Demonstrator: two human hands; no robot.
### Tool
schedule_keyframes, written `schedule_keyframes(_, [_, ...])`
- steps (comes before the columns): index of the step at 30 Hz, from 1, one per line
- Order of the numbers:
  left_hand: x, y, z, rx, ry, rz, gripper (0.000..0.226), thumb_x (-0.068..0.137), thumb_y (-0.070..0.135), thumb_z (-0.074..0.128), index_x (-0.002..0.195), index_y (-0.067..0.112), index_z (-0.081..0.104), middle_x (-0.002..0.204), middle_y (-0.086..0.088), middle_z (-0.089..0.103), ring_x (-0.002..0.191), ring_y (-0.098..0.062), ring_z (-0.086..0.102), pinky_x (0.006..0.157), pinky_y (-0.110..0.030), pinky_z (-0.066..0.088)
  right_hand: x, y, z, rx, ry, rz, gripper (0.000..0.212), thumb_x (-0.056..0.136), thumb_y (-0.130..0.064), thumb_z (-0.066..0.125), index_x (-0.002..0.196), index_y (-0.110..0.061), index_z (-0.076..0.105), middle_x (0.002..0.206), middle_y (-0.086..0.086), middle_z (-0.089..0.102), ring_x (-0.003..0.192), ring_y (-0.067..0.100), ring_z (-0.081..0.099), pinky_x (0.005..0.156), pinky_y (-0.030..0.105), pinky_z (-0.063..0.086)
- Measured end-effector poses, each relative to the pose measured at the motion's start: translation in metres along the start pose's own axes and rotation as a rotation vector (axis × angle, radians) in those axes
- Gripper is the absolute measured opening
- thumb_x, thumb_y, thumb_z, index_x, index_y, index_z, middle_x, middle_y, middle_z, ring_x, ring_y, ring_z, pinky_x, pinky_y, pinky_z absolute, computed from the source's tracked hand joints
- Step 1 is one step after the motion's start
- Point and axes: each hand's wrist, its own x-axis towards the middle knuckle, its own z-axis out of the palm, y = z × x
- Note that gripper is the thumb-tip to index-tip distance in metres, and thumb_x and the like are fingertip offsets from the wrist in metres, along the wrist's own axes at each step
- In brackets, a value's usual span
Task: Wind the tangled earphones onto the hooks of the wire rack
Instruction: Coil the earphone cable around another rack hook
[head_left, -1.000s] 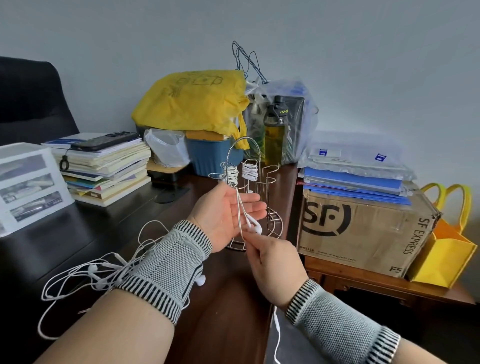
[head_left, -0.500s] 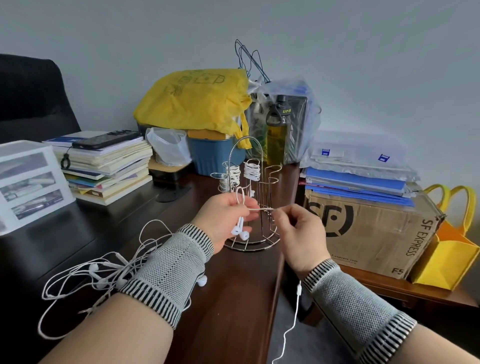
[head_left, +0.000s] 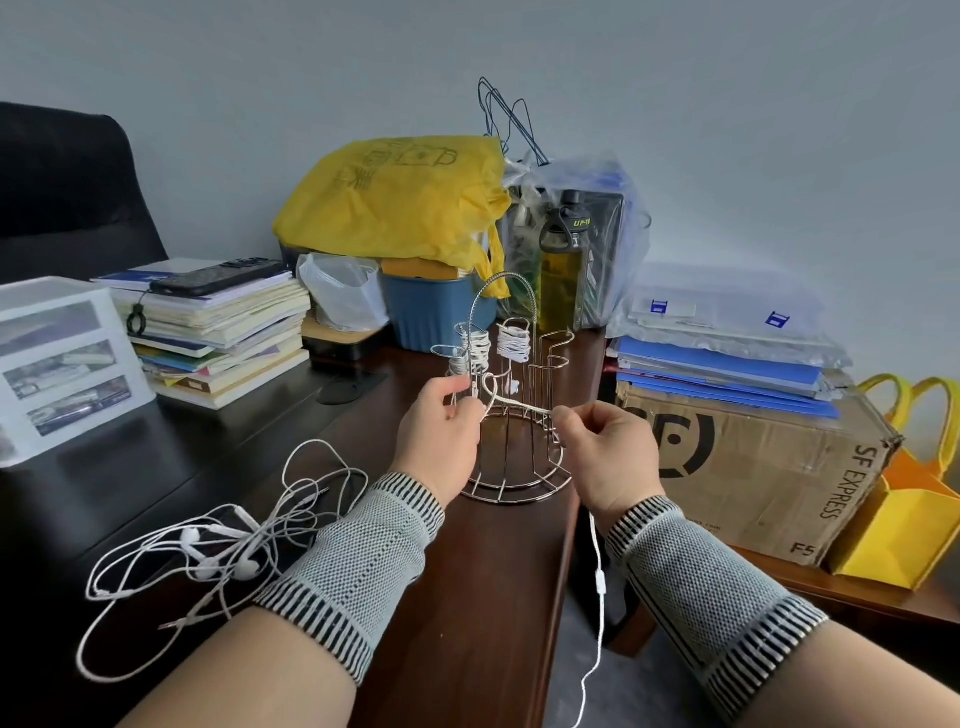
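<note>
Your left hand (head_left: 441, 421) and right hand (head_left: 605, 447) are both pinching a white earphone cord (head_left: 519, 405) in their fingers, pulling it tight in front of the wire rack (head_left: 511, 467).
</note>
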Motion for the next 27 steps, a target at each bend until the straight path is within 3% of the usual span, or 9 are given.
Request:
schedule_keyframes(6, [0.001,-0.002,0.007,0.120,0.151,0.070,0.018,0.096,0.020,0.049,0.112,0.018,0.058,0.075,0.000,0.060,0.063,-0.013,0.055,0.057,-0.028,0.047,0.003,0.001,0.007,0.039,-0.040,0.041,0.028,0.087,-0.028,0.064,0.061,-0.018,0.061,0.055,0.000,0.063,0.064,0.026,0.067,0.072,0.044,0.058])
schedule_keyframes(10, [-0.004,-0.005,0.008,0.044,0.116,0.114,0.029,0.100,0.038,0.042,0.100,0.016,0.062,0.063,0.008,0.055,0.058,-0.008,0.052,0.063,-0.032,0.050,0.002,0.001,0.006,0.030,-0.050,0.032,0.030,0.085,-0.030,0.066,0.061,-0.013,0.060,0.054,-0.002,0.060,0.057,0.016,0.058,0.070,0.037,0.056])
schedule_keyframes(13, [-0.001,-0.009,0.008,0.022,0.066,0.113,0.036,0.095,0.048,0.045,0.098,0.017,0.062,0.050,0.012,0.050,0.050,0.000,0.048,0.065,-0.034,0.051,0.000,0.001,0.007,0.025,-0.058,0.024,0.032,0.084,-0.030,0.069,0.060,-0.013,0.057,0.067,0.004,0.068,0.066,0.017,0.063,0.070,0.031,0.051])
schedule_keyframes(15, [0.004,-0.012,0.008,0.017,0.032,0.087,0.052,0.085,0.060,0.052,0.113,0.018,0.062,0.058,0.011,0.055,0.052,-0.001,0.052,0.067,-0.034,0.051,0.001,0.000,0.008,0.032,-0.057,0.027,0.032,0.085,-0.029,0.069,0.059,-0.014,0.056,0.078,0.005,0.071,0.075,0.016,0.065,0.072,0.029,0.050])
schedule_keyframes(17, [0.006,-0.011,0.010,0.004,0.030,0.057,0.069,0.071,0.073,0.055,0.117,0.022,0.062,0.075,-0.002,0.065,0.065,-0.015,0.062,0.073,-0.039,0.054,0.004,0.000,0.010,0.060,-0.059,0.054,0.032,0.085,-0.028,0.068,0.059,-0.015,0.055,0.080,-0.001,0.070,0.074,0.011,0.063,0.074,0.028,0.050])
schedule_keyframes(19, [0.007,-0.011,0.012,0.012,0.056,0.041,0.070,0.066,0.077,0.053,0.111,0.025,0.064,0.094,-0.011,0.070,0.090,-0.029,0.066,0.082,-0.047,0.056,0.007,0.001,0.012,0.106,-0.059,0.087,0.034,0.085,-0.027,0.068,0.057,-0.015,0.053,0.067,-0.005,0.065,0.063,0.012,0.059,0.073,0.034,0.052])
schedule_keyframes(21, [0.005,-0.008,0.013,0.020,0.072,0.038,0.061,0.072,0.072,0.054,0.106,0.023,0.066,0.093,-0.007,0.070,0.096,-0.028,0.066,0.084,-0.048,0.057,0.008,0.002,0.013,0.128,-0.059,0.107,0.035,0.084,-0.028,0.068,0.055,-0.016,0.052,0.052,-0.004,0.055,0.053,0.015,0.051,0.068,0.039,0.053])
schedule_keyframes(24, [-0.003,-0.006,0.016,0.047,0.085,0.035,0.044,0.083,0.060,0.055,0.095,0.020,0.069,0.075,0.006,0.065,0.076,-0.018,0.065,0.073,-0.038,0.055,0.009,0.005,0.013,0.139,-0.069,0.123,0.036,0.083,-0.028,0.069,0.054,-0.016,0.051,0.047,-0.004,0.049,0.050,0.014,0.046,0.063,0.036,0.049])
schedule_keyframes(27, [-0.022,-0.003,0.021,0.040,0.066,0.066,0.034,0.088,0.047,0.057,0.078,0.015,0.066,0.053,0.012,0.049,0.053,-0.011,0.044,0.057,-0.040,0.043,0.007,0.009,0.013,0.243,-0.112,0.157,0.030,0.081,-0.024,0.071,0.055,-0.013,0.059,0.050,0.003,0.053,0.050,0.017,0.047,0.056,0.034,0.043])
